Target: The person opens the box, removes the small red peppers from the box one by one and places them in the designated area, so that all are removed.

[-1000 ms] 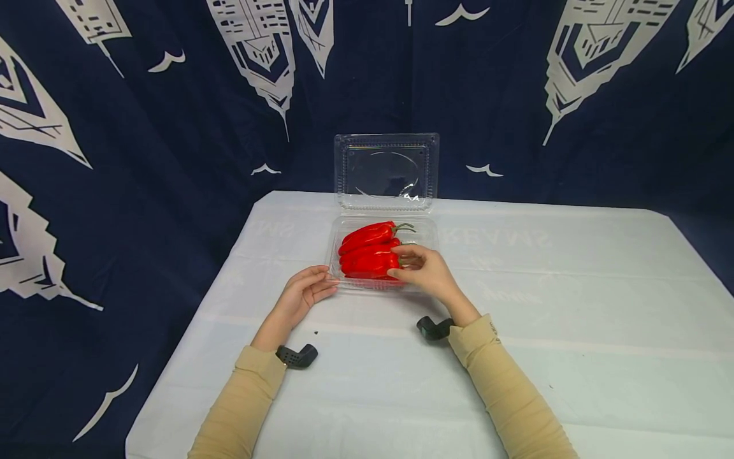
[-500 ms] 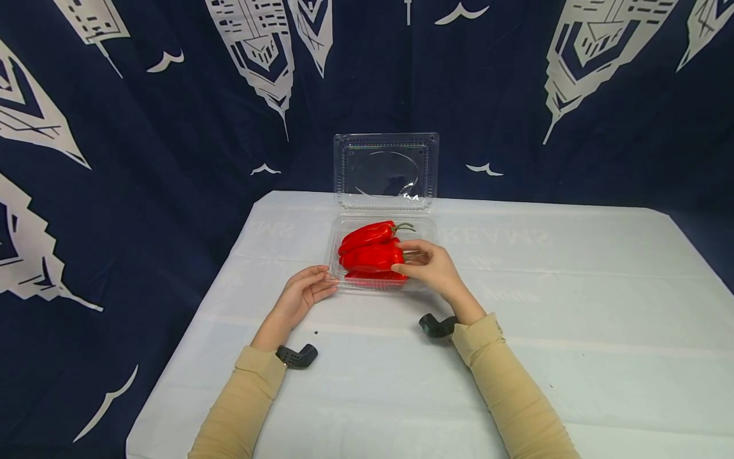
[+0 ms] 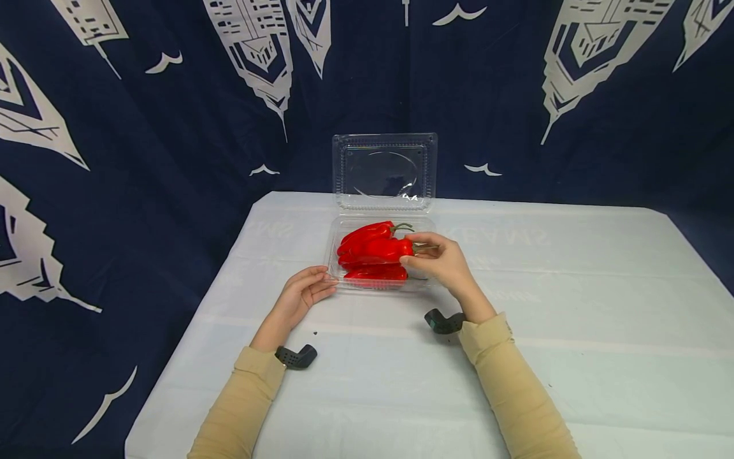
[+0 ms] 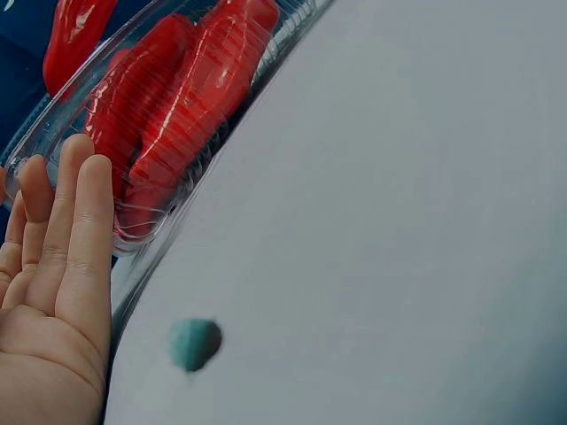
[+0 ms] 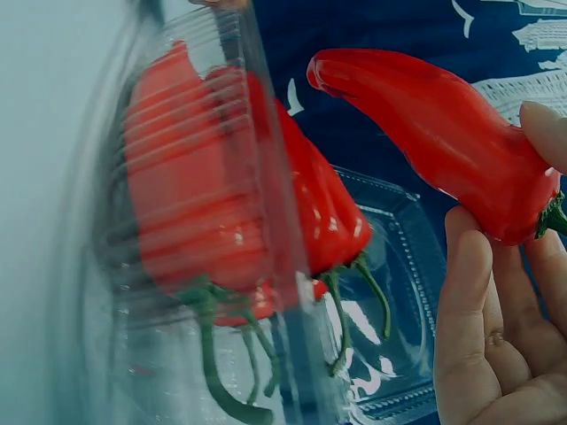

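Near the stem end, my right hand [image 3: 444,258] pinches a red pepper [image 5: 434,124] between thumb and fingers. In the right wrist view this pepper is raised above the clear plastic clamshell box [image 3: 427,225]. Several other red peppers with green stems lie inside, one at the back [image 3: 362,234] and another along the front wall [image 3: 375,273]. Beside the box's front left corner is my left hand [image 3: 299,294], its fingertips [image 4: 93,173] right at the wall and its fingers nearly straight.
The box's clear lid [image 3: 385,173] stands raised behind it. A white cloth [image 3: 573,319] covers the table, and a dark blue patterned curtain [image 3: 487,115] hangs at its far edge. One tiny dark speck [image 3: 315,333] lies close to my left wrist.
My right hand has drawn a pepper from among the others, moving right and slightly back with it. More of the front pepper shows now. My left hand has stayed at the box corner.
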A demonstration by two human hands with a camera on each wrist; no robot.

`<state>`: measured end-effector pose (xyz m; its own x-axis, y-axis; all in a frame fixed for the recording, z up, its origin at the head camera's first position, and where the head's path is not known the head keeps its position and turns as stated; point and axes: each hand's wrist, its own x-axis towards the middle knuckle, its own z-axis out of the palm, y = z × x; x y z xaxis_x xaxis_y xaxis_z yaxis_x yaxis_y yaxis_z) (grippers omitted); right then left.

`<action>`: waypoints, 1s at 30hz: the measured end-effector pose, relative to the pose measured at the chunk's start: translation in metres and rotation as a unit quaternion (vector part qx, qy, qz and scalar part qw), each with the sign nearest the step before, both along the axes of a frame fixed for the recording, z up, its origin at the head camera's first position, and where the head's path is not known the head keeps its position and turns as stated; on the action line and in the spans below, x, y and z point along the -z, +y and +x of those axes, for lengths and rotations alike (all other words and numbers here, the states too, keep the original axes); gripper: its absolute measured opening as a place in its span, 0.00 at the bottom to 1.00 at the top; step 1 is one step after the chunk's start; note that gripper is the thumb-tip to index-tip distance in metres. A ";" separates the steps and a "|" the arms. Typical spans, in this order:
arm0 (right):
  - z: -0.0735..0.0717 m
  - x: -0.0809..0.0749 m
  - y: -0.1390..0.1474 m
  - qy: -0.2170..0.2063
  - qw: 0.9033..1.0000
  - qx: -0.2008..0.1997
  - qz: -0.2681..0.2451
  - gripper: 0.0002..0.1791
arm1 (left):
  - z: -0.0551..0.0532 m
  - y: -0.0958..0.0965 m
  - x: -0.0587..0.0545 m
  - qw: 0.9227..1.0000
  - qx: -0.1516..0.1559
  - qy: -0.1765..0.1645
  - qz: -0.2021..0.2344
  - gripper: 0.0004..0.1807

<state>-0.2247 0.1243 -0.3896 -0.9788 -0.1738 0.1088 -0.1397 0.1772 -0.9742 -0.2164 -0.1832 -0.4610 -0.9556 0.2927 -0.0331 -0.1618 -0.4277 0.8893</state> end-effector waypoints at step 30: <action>0.004 -0.017 0.032 0.053 0.994 0.079 -0.061 0.25 | 0.000 0.000 -0.001 1.000 -0.001 -0.006 -0.007 0.10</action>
